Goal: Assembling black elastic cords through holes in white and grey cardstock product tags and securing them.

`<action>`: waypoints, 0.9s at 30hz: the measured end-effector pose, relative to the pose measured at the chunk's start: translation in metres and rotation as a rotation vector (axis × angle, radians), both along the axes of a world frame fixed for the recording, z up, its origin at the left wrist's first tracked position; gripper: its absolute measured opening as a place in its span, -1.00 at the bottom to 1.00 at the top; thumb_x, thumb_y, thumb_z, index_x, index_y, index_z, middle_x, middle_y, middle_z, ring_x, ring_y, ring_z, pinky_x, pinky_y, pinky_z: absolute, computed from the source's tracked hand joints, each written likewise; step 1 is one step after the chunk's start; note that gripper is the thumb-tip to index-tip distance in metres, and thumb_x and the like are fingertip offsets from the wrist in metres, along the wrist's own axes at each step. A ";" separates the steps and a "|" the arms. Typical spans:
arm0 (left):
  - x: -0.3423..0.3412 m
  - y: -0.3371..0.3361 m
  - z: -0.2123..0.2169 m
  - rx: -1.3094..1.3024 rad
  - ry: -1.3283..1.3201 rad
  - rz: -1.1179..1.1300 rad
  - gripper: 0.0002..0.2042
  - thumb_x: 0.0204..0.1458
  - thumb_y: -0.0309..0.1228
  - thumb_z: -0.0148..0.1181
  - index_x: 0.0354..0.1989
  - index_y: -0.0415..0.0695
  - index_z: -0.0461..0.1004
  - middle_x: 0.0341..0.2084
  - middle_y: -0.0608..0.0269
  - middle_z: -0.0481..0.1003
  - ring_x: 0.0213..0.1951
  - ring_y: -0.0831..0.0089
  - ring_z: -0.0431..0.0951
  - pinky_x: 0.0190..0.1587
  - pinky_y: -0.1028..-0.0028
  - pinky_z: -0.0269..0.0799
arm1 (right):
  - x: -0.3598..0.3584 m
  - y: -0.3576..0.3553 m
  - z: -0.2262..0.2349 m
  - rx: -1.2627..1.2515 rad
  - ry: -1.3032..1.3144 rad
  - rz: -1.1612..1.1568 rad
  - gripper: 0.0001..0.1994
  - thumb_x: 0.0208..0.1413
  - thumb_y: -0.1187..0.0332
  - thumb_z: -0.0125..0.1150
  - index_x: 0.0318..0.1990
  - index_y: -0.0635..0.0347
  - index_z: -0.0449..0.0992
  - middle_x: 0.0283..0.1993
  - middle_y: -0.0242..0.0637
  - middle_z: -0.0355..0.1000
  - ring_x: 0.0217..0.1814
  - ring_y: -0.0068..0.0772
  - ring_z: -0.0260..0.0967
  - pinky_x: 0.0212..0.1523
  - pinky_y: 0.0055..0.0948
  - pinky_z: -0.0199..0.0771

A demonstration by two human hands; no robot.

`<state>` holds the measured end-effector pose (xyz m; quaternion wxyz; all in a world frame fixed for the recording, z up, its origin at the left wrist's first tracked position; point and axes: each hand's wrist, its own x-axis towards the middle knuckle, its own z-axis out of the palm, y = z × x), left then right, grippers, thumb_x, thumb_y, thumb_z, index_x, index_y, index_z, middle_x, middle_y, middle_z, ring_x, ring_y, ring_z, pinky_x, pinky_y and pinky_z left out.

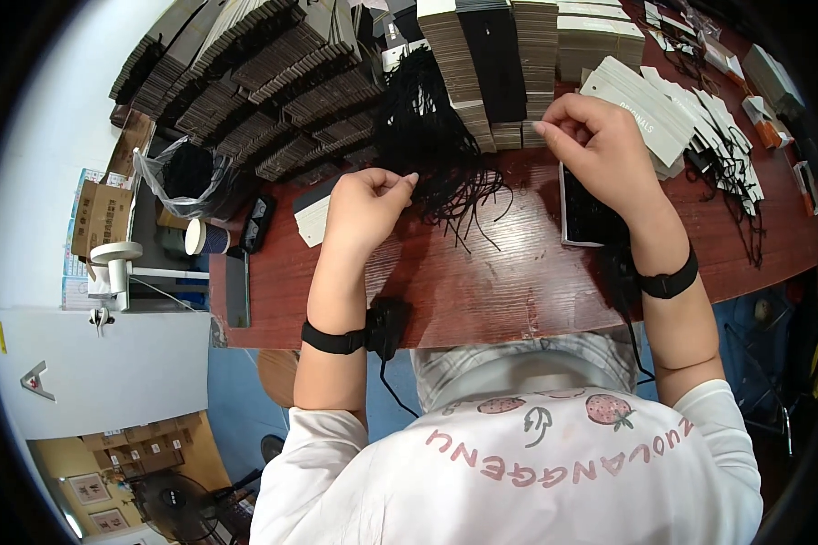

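We are pinching a thin black cord out of the cord bundle [427, 127] at upper centre with our left hand [365, 207], fingertips closed on it. Our right hand [600, 150], curled shut, is gripping something we cannot tell. Next, judging by this, comes careful threading; bare tabletop [500, 282] near the lower edge is leaving room.

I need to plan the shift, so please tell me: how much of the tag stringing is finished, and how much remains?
Done: a fanned row of white tags with black strings lies at the right. In hand: the left hand pinches a cord from the black cord bundle; the right hand is closed above the table. Left: tall stacks of cards at the back look unstrung.
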<state>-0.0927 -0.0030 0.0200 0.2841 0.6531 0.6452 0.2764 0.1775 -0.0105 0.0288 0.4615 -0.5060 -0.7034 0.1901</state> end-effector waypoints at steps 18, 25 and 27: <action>0.073 -0.010 0.052 -0.412 -1.028 -0.308 -0.84 0.06 -0.39 0.12 -0.43 -0.24 0.49 -0.81 0.50 0.23 -0.76 0.76 0.05 -0.67 0.68 -0.05 | -0.010 -0.004 0.003 0.507 0.039 0.482 -0.71 -0.29 0.63 0.18 -0.32 0.12 0.57 -0.36 -0.29 0.39 -0.40 -0.32 0.37 -0.41 -0.45 0.40; 0.068 0.015 0.031 -0.463 -1.714 -0.255 -0.79 0.19 -0.36 -0.09 -0.19 -0.25 0.38 -0.40 0.26 0.39 -0.34 0.53 0.35 -0.26 0.54 0.35 | -0.006 -0.013 0.009 0.186 0.006 0.837 -0.87 -0.19 0.55 0.14 -0.41 0.22 0.56 -0.47 -0.25 0.48 -0.42 -0.21 0.40 -0.34 -0.35 0.41; 0.055 0.023 0.027 -0.525 -1.872 -0.251 -0.77 0.23 -0.35 -0.17 -0.17 -0.25 0.34 -0.56 0.36 0.23 -0.52 0.60 0.19 -0.49 0.62 0.18 | -0.003 -0.012 0.005 0.048 -0.054 0.972 -0.88 -0.13 0.52 0.14 -0.39 0.22 0.56 -0.47 -0.25 0.47 -0.43 -0.26 0.40 -0.36 -0.42 0.39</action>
